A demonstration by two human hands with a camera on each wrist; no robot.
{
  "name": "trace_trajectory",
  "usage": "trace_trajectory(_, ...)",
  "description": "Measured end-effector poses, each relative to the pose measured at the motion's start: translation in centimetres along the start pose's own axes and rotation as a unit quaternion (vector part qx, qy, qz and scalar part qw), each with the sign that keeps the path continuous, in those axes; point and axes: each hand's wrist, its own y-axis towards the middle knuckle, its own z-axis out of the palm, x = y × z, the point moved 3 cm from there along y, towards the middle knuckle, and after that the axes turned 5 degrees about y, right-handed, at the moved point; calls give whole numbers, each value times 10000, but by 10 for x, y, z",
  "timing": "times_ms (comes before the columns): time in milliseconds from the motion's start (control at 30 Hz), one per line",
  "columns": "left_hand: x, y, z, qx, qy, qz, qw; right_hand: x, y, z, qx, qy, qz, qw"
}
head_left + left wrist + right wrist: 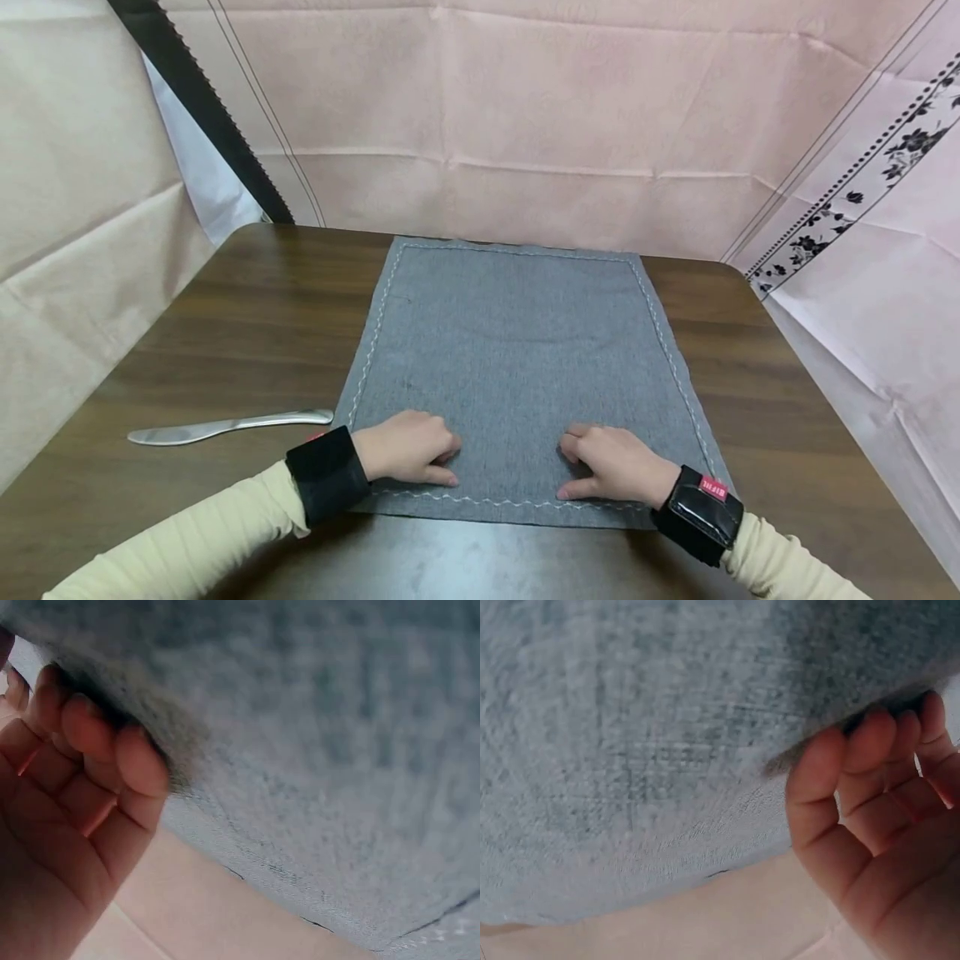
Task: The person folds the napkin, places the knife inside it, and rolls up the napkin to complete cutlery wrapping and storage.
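A grey-blue cloth (510,342) with white stitching along its border lies flat on the table. My left hand (411,448) rests on its near left part, fingers loosely bent and fingertips touching the fabric. On the near right part rests my right hand (617,463), bent the same way, its thumb by the front stitching. Both wrist views show the fingertips of the left hand (82,787) and right hand (885,810) against the cloth, with no fold pinched between them. A silver table knife (232,425) lies left of the cloth, its handle end at the cloth's edge.
The brown wooden table (285,333) has rounded far corners. Pale pink sheeting (540,100) hangs behind it and at both sides. A black wristband (327,473) sits on the left wrist, another wristband (697,512) on the right.
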Motion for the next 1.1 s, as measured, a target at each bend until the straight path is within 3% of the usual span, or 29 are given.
trace_trajectory(133,2,-4,1,58,230,-149,9996,-3,-3,-1,-74,-169,105,9998)
trace_trajectory(233,7,-8,-2,-30,601,-433,9973,-12,-8,-8,-46,-176,312,9993)
trace_trajectory(333,19,-11,-8,-154,955,-799,9921,-29,-9,-20,-144,-228,636,9976)
trace_trajectory(400,32,-9,-15,-194,920,-1096,9895,-43,-3,-30,-333,-303,846,9954)
trace_trajectory(533,59,5,-23,-23,370,-1563,9870,-66,26,-36,-330,-187,1150,9926)
trace_trajectory(633,72,25,-20,316,117,-1759,9838,-71,50,-29,238,68,1312,9911)
trace_trajectory(767,79,53,-14,669,120,-1914,9792,-71,71,-21,840,214,1621,9830)
trace_trajectory(933,83,70,-12,957,190,-2148,9718,-70,78,-18,1015,399,1883,9760)
trace_trajectory(1100,89,67,-15,1217,-46,-2346,9644,-89,64,-26,1119,614,2311,9645)
